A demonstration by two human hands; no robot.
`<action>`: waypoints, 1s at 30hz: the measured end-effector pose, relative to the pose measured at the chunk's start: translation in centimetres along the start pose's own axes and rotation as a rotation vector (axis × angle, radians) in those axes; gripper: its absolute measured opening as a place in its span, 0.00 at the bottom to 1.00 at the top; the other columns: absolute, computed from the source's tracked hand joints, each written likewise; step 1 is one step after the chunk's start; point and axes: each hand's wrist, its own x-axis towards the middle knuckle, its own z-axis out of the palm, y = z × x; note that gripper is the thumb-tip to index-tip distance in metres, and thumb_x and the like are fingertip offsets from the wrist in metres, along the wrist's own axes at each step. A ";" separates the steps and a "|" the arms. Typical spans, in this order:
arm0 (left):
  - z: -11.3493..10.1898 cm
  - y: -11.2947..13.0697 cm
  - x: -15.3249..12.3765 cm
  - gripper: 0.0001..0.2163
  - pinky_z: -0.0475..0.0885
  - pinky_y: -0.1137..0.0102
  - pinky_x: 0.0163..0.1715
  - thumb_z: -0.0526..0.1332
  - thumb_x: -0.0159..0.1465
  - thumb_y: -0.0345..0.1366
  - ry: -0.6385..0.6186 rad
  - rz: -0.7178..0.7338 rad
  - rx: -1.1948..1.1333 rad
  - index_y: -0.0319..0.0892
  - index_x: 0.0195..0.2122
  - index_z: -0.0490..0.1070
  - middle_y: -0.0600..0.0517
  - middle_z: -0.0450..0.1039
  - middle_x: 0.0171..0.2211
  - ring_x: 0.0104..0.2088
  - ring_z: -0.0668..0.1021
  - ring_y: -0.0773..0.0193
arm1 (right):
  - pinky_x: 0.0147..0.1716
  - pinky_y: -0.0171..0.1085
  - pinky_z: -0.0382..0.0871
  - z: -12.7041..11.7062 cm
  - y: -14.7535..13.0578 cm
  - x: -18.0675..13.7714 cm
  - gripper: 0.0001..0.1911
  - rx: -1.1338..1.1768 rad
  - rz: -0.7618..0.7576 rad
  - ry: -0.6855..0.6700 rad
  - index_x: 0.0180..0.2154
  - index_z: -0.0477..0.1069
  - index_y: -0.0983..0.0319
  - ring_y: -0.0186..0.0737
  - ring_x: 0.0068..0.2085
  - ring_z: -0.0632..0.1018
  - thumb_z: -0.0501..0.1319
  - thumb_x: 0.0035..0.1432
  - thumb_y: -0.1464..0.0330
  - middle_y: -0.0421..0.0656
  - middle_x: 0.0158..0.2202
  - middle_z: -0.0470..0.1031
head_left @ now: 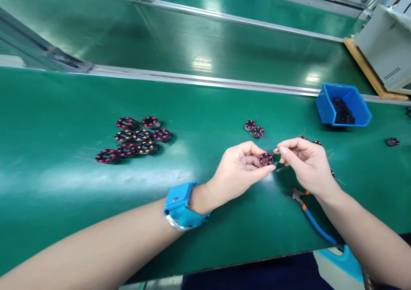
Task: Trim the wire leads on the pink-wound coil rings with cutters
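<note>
Small pink-and-black coil [266,158] sits up off the bench, just right of centre, clamped between the thumb and fingertips of the left hand [239,172], palm turned inward, wrist bent, blue wrist strap [180,205] on the forearm behind it. Right hand [305,164] meets it from the other side, thumb and forefinger pinched together on a fine wire lead [275,152] at the coil's right edge, other fingers curled. Under that hand lie blue-handled pliers [300,198], flat on the green bench [208,110]. Just beyond the hands, a pair of coils [254,128] touching each other; well to the left, a cluster of coils [135,138]; a lone coil [392,141] far right. Blue bin [324,108] stands back right against the metal rail [199,79], with small black parts [343,110] heaped inside. Bare green mat between the cluster and the hands, and the bench's near edge [240,262] runs close under both forearms
</note>
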 end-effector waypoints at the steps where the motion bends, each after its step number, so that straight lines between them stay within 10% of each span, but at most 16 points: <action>1: 0.0 0.0 0.0 0.13 0.73 0.78 0.27 0.70 0.48 0.28 -0.004 -0.001 -0.002 0.37 0.30 0.67 0.55 0.74 0.24 0.24 0.76 0.73 | 0.27 0.33 0.73 0.0 0.1 0.0 0.08 -0.002 0.000 -0.008 0.32 0.74 0.63 0.32 0.26 0.76 0.65 0.56 0.63 0.41 0.28 0.78; 17: -0.3 -0.7 -0.1 0.11 0.74 0.78 0.29 0.70 0.50 0.29 -0.043 0.042 0.055 0.37 0.32 0.69 0.54 0.75 0.27 0.26 0.77 0.72 | 0.32 0.35 0.71 -0.7 -0.1 -0.1 0.07 -0.534 -0.436 -0.142 0.33 0.73 0.61 0.36 0.31 0.76 0.58 0.59 0.76 0.42 0.30 0.76; 30: -0.4 -0.6 -0.8 0.08 0.75 0.75 0.29 0.68 0.54 0.31 -0.072 0.116 0.253 0.36 0.33 0.70 0.51 0.76 0.29 0.28 0.79 0.68 | 0.36 0.37 0.72 -0.5 0.6 -1.3 0.11 -0.519 -0.468 -0.255 0.39 0.72 0.60 0.38 0.37 0.77 0.54 0.63 0.77 0.46 0.37 0.76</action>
